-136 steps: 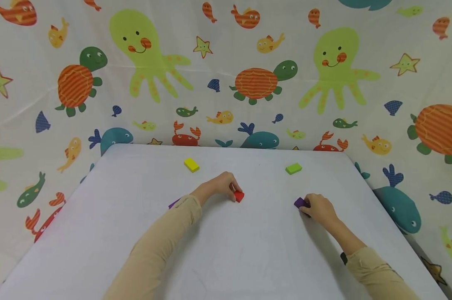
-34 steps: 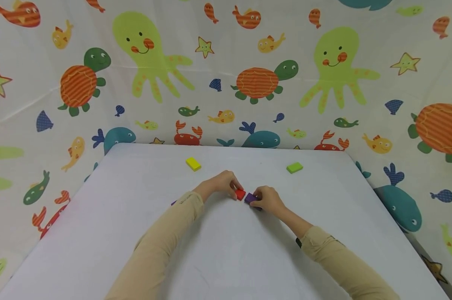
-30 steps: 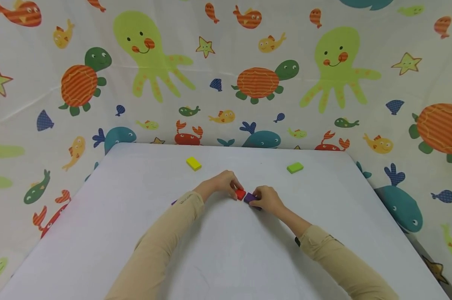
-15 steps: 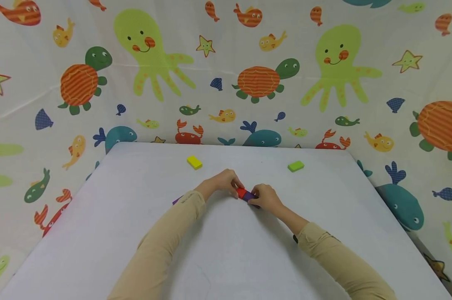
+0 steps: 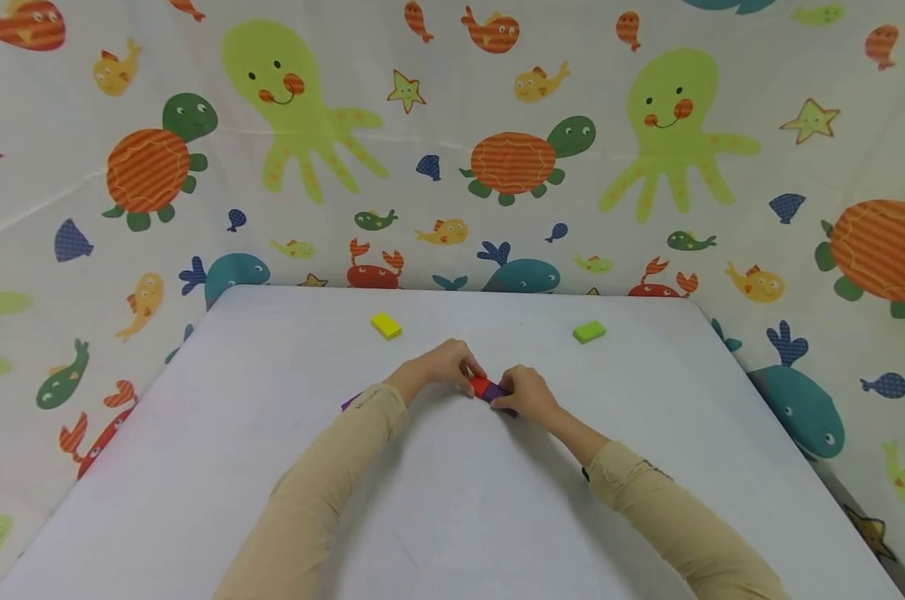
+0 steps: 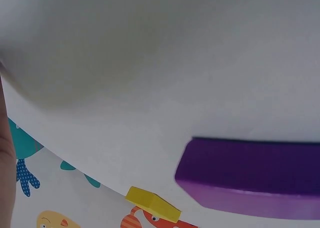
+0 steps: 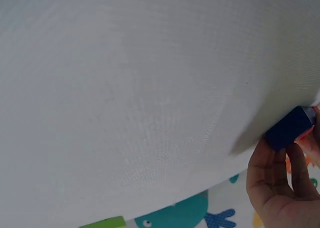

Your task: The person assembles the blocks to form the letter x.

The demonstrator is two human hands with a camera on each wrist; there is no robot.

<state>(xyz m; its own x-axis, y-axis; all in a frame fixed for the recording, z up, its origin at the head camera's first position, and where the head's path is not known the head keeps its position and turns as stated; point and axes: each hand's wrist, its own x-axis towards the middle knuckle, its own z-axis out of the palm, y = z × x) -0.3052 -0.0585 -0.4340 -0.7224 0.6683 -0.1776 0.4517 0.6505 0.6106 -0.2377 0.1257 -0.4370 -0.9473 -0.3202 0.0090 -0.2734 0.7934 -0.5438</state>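
While the fingers of my left hand (image 5: 443,364) pinch the red block (image 5: 479,386) and those of my right hand (image 5: 529,392) pinch the dark purple block (image 5: 493,392), both seem to touch near the frame's middle, so joining looks done but letting go isn't.
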